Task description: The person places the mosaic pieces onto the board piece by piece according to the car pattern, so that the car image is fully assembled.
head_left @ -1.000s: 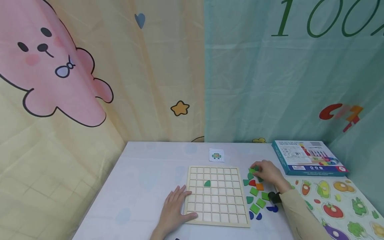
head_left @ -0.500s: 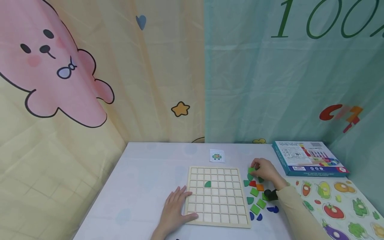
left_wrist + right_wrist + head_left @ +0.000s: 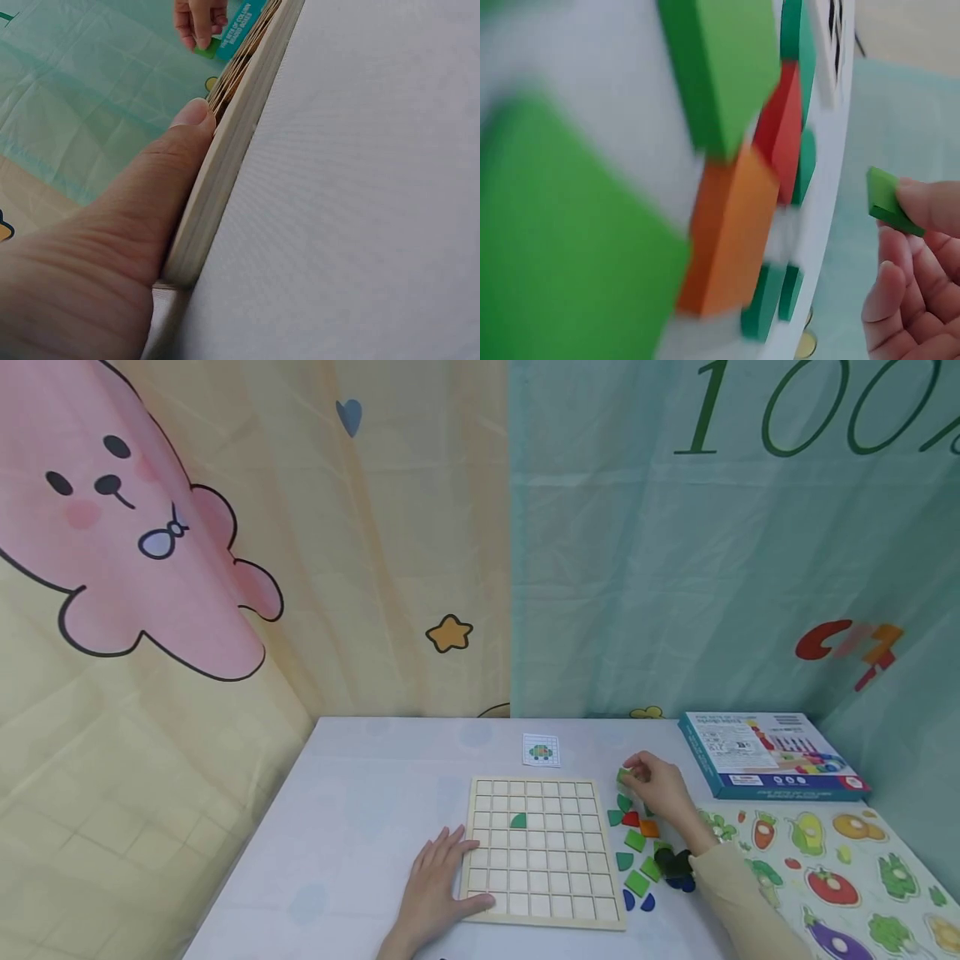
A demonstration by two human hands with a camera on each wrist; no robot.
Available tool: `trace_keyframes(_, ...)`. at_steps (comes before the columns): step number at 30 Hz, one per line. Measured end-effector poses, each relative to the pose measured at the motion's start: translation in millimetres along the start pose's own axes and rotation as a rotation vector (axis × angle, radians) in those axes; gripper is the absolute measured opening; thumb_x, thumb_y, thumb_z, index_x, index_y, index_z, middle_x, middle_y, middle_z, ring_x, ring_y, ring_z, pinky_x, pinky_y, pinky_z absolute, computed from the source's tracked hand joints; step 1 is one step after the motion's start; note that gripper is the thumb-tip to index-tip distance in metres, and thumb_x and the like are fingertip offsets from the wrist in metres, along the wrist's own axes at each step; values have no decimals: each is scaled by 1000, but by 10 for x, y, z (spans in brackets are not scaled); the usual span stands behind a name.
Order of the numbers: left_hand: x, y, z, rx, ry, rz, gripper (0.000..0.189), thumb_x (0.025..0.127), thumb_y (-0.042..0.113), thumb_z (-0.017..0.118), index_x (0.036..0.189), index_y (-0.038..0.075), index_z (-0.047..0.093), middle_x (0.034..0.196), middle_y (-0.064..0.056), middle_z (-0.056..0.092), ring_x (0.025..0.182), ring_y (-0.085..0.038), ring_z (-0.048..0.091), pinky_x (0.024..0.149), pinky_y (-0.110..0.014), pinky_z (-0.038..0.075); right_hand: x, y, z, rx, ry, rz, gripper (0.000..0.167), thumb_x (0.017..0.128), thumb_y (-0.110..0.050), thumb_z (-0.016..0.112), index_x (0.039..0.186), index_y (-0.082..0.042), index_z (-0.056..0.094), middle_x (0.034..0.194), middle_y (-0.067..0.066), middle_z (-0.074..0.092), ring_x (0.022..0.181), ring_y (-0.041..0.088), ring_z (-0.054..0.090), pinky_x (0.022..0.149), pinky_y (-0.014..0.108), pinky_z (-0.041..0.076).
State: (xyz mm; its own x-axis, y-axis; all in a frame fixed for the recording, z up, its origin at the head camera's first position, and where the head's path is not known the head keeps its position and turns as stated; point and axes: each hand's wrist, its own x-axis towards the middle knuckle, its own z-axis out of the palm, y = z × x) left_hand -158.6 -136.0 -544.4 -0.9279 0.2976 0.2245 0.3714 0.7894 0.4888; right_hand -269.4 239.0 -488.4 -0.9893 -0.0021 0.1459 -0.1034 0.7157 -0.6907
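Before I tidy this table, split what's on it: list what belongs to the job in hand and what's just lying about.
Apparently in use:
grid board
green quarter piece on it
green square in the right grip
loose coloured pieces beside the board
small picture card behind it

Probably just lying about:
flat box
fruit-and-vegetable sheet
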Motion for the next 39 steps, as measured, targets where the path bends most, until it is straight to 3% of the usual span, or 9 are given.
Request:
trace_keyframes(5, 2, -8, 4, 11, 0, -1, 80, 70, 72, 60, 132, 22, 49, 149, -7, 36, 139, -31, 22, 112, -50, 13, -110, -110, 99, 68, 28, -53, 19, 88, -13, 69, 102, -2, 65, 82, 3, 60, 71, 18, 53, 59, 25, 49)
trace_keyframes(12, 6, -10, 14, 13, -7, -11, 81, 70, 73, 60, 132, 23, 49, 149, -6, 35, 139, -30, 22, 112, -49, 13, -240, -307, 292, 145, -19, -94, 11, 83, -10, 74, 89, -4, 67, 73, -1, 60, 64, 15, 54, 53, 25, 47)
trace_keyframes(17, 14, -10, 18, 15, -10, -13, 81, 70, 74, 59, 132, 23, 49, 149, -6, 35, 139, -30, 22, 112, -50, 14, -293, -471, 422, 152, -76, -86, 9, 81, -9, 75, 85, -7, 66, 72, -3, 59, 66, 13, 54, 57, 25, 48)
trace_keyframes(23, 12, -7, 12, 12, -8, -7, 80, 71, 73, 60, 132, 23, 49, 149, -7, 36, 139, -30, 22, 112, -49, 14, -342, -575, 557, 158, -159, -140, 7, 83, -8, 72, 89, -8, 69, 77, -5, 62, 69, 11, 56, 61, 25, 50)
trace_keyframes(39, 28, -11, 7, 19, -27, -17, 80, 71, 73, 60, 132, 22, 49, 149, -7, 36, 139, -31, 22, 112, -50, 14, -301, -785, 776, 95, -203, -168, 4, 83, -14, 73, 83, -15, 69, 74, -10, 59, 64, 12, 49, 56, 26, 44)
